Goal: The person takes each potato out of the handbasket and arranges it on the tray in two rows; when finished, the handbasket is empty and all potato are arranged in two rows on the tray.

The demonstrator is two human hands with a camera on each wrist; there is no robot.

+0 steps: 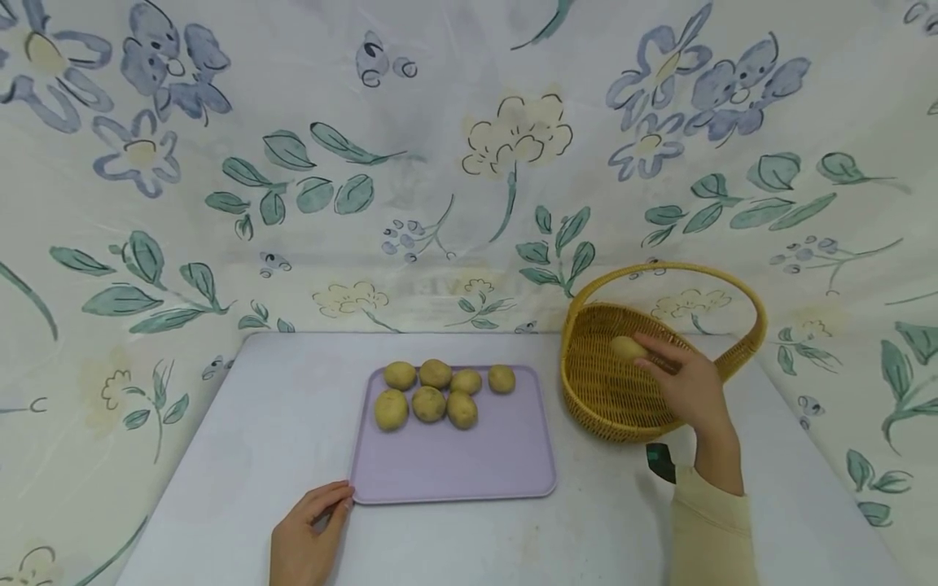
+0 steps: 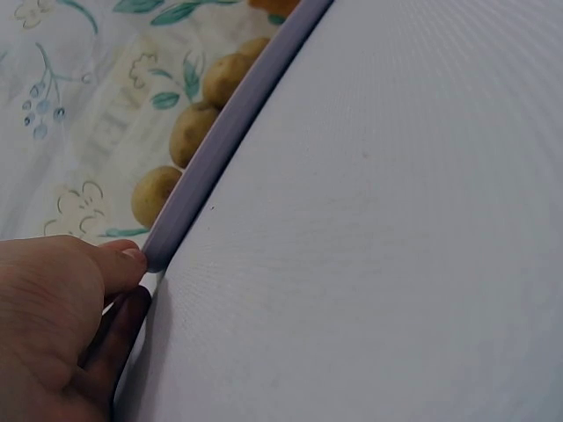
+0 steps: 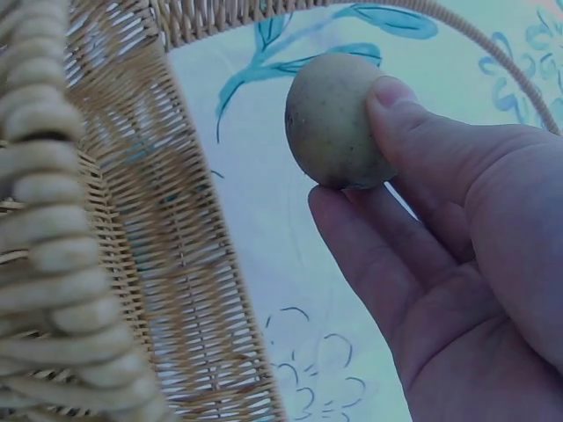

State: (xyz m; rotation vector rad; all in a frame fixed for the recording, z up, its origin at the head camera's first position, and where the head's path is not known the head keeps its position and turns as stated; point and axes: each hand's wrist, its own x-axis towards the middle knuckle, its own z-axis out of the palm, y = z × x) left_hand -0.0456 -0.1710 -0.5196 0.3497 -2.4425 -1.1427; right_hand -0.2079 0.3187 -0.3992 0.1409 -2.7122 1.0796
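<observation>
My right hand [image 1: 692, 391] pinches a potato [image 1: 628, 350] between thumb and fingertips, over the opening of a wicker basket [image 1: 586, 411]. In the right wrist view the thumb presses one side of the potato [image 3: 334, 119], and the fingers lie under it. Down at the near left corner of a lilac tray [image 1: 469, 464], my left hand [image 1: 311, 525] grips the rim with thumb and fingers. The left wrist view has that hand [image 2: 66, 308] at the end of the tray's edge [image 2: 207, 167]. Several potatoes [image 1: 429, 404] sit in two rows on the tray's far half.
The basket's tall arched handle [image 1: 663, 267] rises around my right forearm. A white table [image 1: 293, 423] carries tray and basket. Behind it hangs a flowered cloth [image 1: 440, 187]. A dark strap piece [image 1: 661, 462] juts from the right wrist.
</observation>
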